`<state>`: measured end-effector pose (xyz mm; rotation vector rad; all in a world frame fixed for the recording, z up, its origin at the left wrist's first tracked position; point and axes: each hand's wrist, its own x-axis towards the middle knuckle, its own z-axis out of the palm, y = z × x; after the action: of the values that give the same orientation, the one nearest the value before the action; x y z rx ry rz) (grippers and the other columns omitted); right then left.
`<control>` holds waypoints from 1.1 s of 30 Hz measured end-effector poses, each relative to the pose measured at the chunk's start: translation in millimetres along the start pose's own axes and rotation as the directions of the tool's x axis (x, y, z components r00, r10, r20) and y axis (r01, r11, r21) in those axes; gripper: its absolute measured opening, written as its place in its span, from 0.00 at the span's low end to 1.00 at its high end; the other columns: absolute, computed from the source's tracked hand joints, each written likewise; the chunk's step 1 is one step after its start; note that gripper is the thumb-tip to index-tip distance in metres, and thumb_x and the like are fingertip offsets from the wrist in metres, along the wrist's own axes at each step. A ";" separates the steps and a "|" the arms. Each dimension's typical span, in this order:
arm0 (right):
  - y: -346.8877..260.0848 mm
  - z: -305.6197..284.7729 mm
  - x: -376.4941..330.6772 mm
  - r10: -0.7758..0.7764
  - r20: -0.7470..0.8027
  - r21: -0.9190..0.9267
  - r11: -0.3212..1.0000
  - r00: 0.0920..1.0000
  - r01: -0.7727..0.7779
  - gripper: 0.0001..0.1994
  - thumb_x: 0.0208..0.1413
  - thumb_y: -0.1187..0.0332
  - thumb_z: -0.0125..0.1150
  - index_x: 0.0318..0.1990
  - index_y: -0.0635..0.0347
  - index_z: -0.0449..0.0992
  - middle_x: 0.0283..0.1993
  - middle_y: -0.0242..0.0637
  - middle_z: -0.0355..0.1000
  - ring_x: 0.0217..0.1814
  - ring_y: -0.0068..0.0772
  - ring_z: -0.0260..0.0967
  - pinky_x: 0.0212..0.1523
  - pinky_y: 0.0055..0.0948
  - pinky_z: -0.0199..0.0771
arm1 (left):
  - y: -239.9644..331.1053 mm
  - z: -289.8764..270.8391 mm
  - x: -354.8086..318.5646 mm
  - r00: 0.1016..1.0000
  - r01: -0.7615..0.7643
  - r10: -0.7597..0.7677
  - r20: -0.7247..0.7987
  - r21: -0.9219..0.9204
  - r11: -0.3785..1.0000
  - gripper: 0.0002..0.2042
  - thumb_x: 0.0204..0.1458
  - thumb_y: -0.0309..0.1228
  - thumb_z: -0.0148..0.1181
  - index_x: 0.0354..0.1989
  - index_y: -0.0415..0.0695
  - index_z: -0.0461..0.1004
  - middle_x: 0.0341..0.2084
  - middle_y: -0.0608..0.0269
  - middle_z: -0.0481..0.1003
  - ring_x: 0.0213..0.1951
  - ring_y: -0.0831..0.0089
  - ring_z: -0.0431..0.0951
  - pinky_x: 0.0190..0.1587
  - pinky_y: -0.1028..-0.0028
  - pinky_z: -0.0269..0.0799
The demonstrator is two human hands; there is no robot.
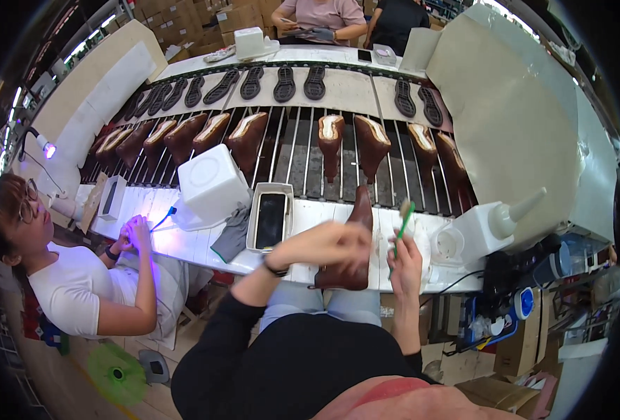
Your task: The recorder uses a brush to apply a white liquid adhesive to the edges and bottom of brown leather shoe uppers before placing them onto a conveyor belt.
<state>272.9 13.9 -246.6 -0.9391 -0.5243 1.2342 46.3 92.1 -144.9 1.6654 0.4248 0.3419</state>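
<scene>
The slatted conveyor (292, 150) spans the far side and carries brown boot uppers (248, 140), soles up. The white worktable (317, 217) adjoins its near edge. A single brown boot (345, 278) lies on the worktable in front of the person, one end directed toward the conveyor. The left hand (334, 245) is positioned over the boot's middle; motion blur obscures the fingers, so whether they grip or merely pass above cannot be determined. The right hand (406, 260), right of the boot, grasps a green-handled brush (404, 227), bristles uppermost.
</scene>
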 end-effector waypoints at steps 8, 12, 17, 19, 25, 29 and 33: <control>47.1 113.8 63.6 -0.122 0.426 -0.270 0.929 0.897 0.255 0.09 0.62 0.73 0.55 0.48 0.64 0.75 0.33 0.30 0.76 0.24 0.11 0.59 0.26 0.13 0.58 | -198.6 48.0 95.9 0.691 0.245 0.359 -0.627 0.671 0.700 0.35 0.58 0.42 0.54 0.67 0.32 0.51 0.59 0.40 0.62 0.62 0.45 0.59 0.66 0.53 0.49; 108.2 110.1 81.9 -0.100 0.477 -0.410 0.854 0.873 0.321 0.11 0.61 0.70 0.56 0.44 0.70 0.74 0.28 0.35 0.76 0.31 0.22 0.72 0.36 0.21 0.69 | -209.6 47.5 91.9 0.648 0.250 0.380 -0.659 0.656 0.712 0.36 0.59 0.45 0.51 0.68 0.32 0.50 0.59 0.39 0.62 0.62 0.46 0.60 0.66 0.55 0.50; 105.1 98.3 64.2 -0.057 0.535 -0.505 0.778 0.843 0.373 0.11 0.61 0.70 0.57 0.46 0.70 0.74 0.30 0.35 0.76 0.33 0.22 0.73 0.38 0.20 0.70 | -237.5 42.1 104.7 0.528 0.219 0.476 -0.703 0.655 0.724 0.35 0.57 0.42 0.54 0.67 0.33 0.51 0.52 0.40 0.67 0.56 0.49 0.68 0.59 0.59 0.60; 93.7 92.6 59.4 -0.051 0.537 -0.537 0.749 0.842 0.388 0.11 0.61 0.70 0.57 0.46 0.70 0.73 0.31 0.35 0.76 0.34 0.22 0.73 0.39 0.20 0.70 | -225.7 42.0 114.7 0.581 0.225 0.430 -0.692 0.644 0.732 0.34 0.57 0.41 0.54 0.67 0.33 0.52 0.52 0.41 0.67 0.55 0.50 0.68 0.59 0.59 0.60; 92.2 85.6 65.5 -0.051 0.489 -0.375 0.889 0.871 0.262 0.11 0.60 0.73 0.58 0.47 0.71 0.73 0.33 0.36 0.75 0.32 0.19 0.71 0.28 0.14 0.64 | -181.0 27.0 103.8 0.760 0.369 0.110 -0.641 0.564 0.739 0.30 0.59 0.40 0.52 0.65 0.34 0.56 0.50 0.44 0.69 0.53 0.53 0.70 0.57 0.61 0.61; 92.6 84.5 69.8 -0.030 0.480 -0.287 0.939 0.877 0.189 0.10 0.61 0.73 0.58 0.47 0.71 0.73 0.32 0.36 0.75 0.30 0.16 0.68 0.27 0.13 0.62 | -150.3 19.7 106.7 0.808 0.481 -0.137 -0.572 0.509 0.713 0.27 0.59 0.39 0.51 0.64 0.35 0.58 0.48 0.46 0.70 0.51 0.56 0.71 0.56 0.62 0.62; 82.1 84.9 68.7 -0.026 0.474 -0.262 0.950 0.880 0.169 0.09 0.61 0.73 0.57 0.46 0.70 0.73 0.31 0.35 0.75 0.25 0.14 0.62 0.24 0.12 0.59 | -118.0 12.0 107.2 0.800 0.583 -0.362 -0.479 0.473 0.661 0.25 0.60 0.38 0.49 0.62 0.36 0.61 0.47 0.48 0.71 0.49 0.58 0.72 0.55 0.63 0.63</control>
<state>180.5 109.3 -278.6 -0.8456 -1.1560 1.3126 137.3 144.3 -265.5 2.0218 1.3434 0.0863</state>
